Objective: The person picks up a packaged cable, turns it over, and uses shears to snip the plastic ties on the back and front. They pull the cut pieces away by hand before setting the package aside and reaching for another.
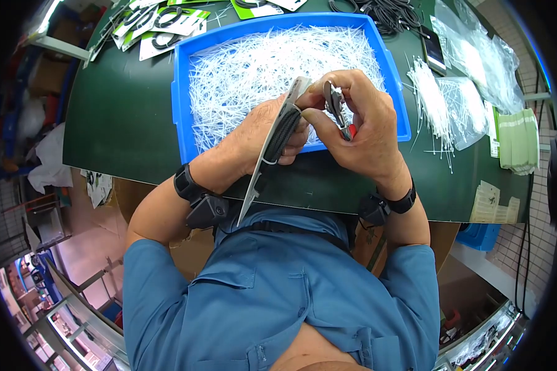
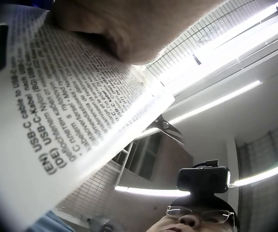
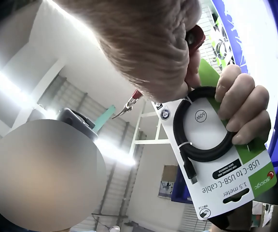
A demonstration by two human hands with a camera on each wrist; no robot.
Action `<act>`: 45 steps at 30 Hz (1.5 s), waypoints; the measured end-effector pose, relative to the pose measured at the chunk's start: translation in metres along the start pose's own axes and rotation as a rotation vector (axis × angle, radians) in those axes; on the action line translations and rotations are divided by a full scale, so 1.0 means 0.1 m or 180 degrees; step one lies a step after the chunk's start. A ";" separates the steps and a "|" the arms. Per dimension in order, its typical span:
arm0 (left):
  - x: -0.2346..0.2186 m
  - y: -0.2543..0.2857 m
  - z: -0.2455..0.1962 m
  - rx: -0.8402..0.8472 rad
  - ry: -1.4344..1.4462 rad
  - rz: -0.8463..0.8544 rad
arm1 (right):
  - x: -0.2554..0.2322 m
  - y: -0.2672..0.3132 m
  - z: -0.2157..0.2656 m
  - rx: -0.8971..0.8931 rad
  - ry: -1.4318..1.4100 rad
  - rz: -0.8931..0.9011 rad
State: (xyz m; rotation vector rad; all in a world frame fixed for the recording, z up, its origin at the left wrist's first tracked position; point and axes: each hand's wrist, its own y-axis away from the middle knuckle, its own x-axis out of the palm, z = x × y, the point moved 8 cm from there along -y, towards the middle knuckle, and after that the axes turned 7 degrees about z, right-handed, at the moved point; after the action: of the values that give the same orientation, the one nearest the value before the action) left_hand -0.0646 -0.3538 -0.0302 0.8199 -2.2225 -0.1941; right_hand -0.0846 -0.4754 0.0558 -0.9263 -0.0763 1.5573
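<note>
My left hand (image 1: 260, 127) grips a white and green packaging card (image 3: 211, 186), tilted upright above the tray. A coiled black USB-C cable (image 3: 180, 123) lies against its printed front, with a white cable tie (image 3: 185, 144) around the coil. In the left wrist view the card's back shows small print (image 2: 66, 96). My right hand (image 1: 374, 120) holds small red-handled cutting pliers (image 1: 334, 102) within the palm, their metal jaws pointing away from the card. Its thumb and index finger come together right at the card's edge beside the coil; what they pinch there is hidden.
Below the hands stands a blue tray (image 1: 181, 99) full of loose white cable ties. More carded cables (image 1: 167, 25) lie at the back left, loose black cables (image 1: 387, 13) at the back. A phone (image 1: 434, 52), plastic bags (image 1: 483, 68) and stacked green cards (image 1: 518, 142) are at right.
</note>
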 end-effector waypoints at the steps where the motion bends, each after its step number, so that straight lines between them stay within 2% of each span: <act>1: 0.01 0.00 0.00 0.0000 0.0002 0.0000 | 0.00 0.00 0.00 0.0000 0.0024 0.0038; 5: -0.03 0.02 0.04 -0.0150 -0.0047 -0.0212 | 0.00 -0.02 0.09 -0.0302 0.0314 0.0062; 9: -0.05 0.02 0.06 -0.0252 -0.0096 -0.0271 | -0.01 -0.04 0.10 -0.0248 0.0406 0.0147; 12: 0.03 0.05 -0.02 -0.0059 -0.0279 -0.0322 | -0.02 -0.03 0.10 -0.0305 0.0402 0.0058; 17: 0.08 0.04 -0.02 -0.0095 -0.0174 -0.0235 | -0.01 -0.03 0.10 -0.0350 0.0483 -0.0014; 21: 0.18 0.11 -0.17 0.0146 -0.0526 -0.0377 | 0.03 -0.02 0.11 -0.0367 0.0587 -0.0066; 24: 0.07 0.06 -0.12 -0.0128 -0.0506 -0.0600 | 0.04 -0.01 0.11 -0.0385 0.0480 -0.0173; 29: -0.07 -0.01 -0.13 -0.0143 -0.0891 -0.0734 | 0.03 0.00 0.15 -0.0428 0.0513 -0.0294; 32: -0.08 -0.08 -0.25 0.0508 -0.2051 -0.0272 | 0.03 0.02 0.21 -0.0418 0.0611 -0.0335; 33: -0.15 -0.12 -0.21 0.0512 -0.2050 -0.0274 | 0.03 0.02 0.22 -0.0412 0.0660 -0.0352; 36: 0.05 -0.05 -0.43 0.2437 -0.2969 0.0205 | 0.01 0.05 0.26 -0.0452 0.0759 -0.0525; 37: 0.07 -0.04 -0.46 0.2447 -0.2973 0.0194 | 0.00 0.06 0.28 -0.0475 0.0804 -0.0611; 40: -0.14 -0.22 -0.33 0.1159 -0.1783 -0.0195 | -0.04 0.06 0.31 -0.0575 0.0809 -0.0678; 42: -0.12 -0.24 -0.37 0.1162 -0.1862 -0.0179 | -0.07 0.06 0.32 -0.0625 0.0821 -0.0724; 45: -0.06 -0.26 -0.40 0.1156 -0.1999 -0.0133 | -0.15 0.04 0.29 -0.0368 0.0977 -0.0785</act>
State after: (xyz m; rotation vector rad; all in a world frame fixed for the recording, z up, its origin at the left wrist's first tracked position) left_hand -0.0206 -0.3660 -0.0146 1.1135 -2.8855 -0.0702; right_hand -0.1064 -0.4764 0.0813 -1.1912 -0.0600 1.1806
